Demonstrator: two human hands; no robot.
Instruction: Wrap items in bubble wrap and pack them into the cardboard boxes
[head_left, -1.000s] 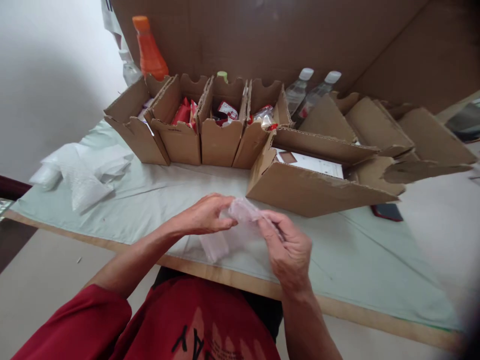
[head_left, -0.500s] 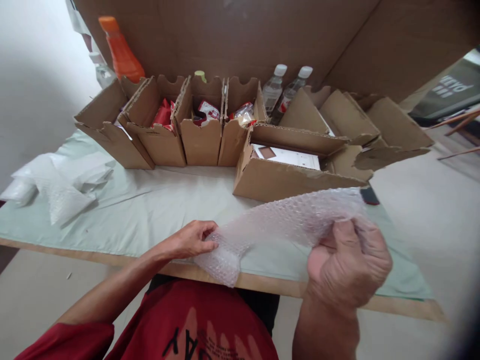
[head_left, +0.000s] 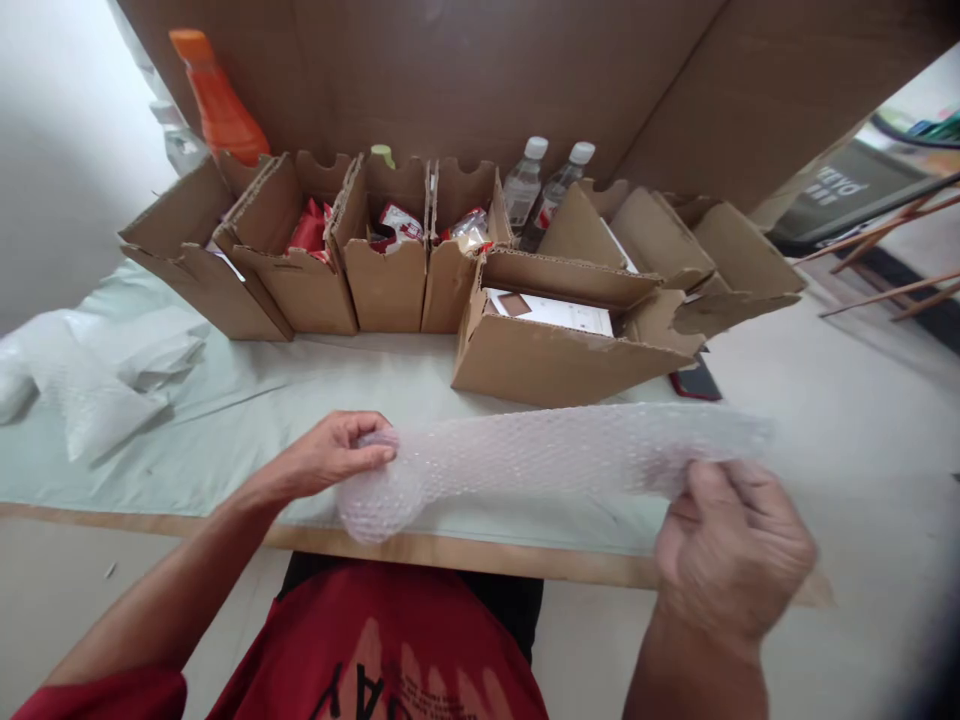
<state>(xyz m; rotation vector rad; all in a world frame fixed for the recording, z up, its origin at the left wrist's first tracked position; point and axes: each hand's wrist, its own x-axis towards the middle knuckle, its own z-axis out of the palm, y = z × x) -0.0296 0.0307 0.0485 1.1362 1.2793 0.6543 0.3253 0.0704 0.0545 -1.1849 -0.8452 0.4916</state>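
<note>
A long strip of clear bubble wrap [head_left: 540, 452] stretches between my two hands, above the front part of the table. My left hand [head_left: 341, 455] pinches its left end, thumb in front, and a loose bit hangs down below the fingers over the table edge. Toward the right end my right hand [head_left: 739, 550] grips the lower edge of the strip between thumb and fingers. A short piece of the strip sticks out past that hand. The strip looks nearly level and fairly taut.
A cardboard box [head_left: 562, 365] holding a white item lies just behind the strip. Several open cardboard bins [head_left: 390, 290] with packets line the back. Bottles [head_left: 523, 185] stand behind them. More bubble wrap [head_left: 97, 370] is heaped at left. A dark flat object [head_left: 696, 380] lies at right.
My hands have moved farther apart, left hand leftward and right hand rightward. The bubble wrap between them is now straighter and more level. The view has shifted slightly.
</note>
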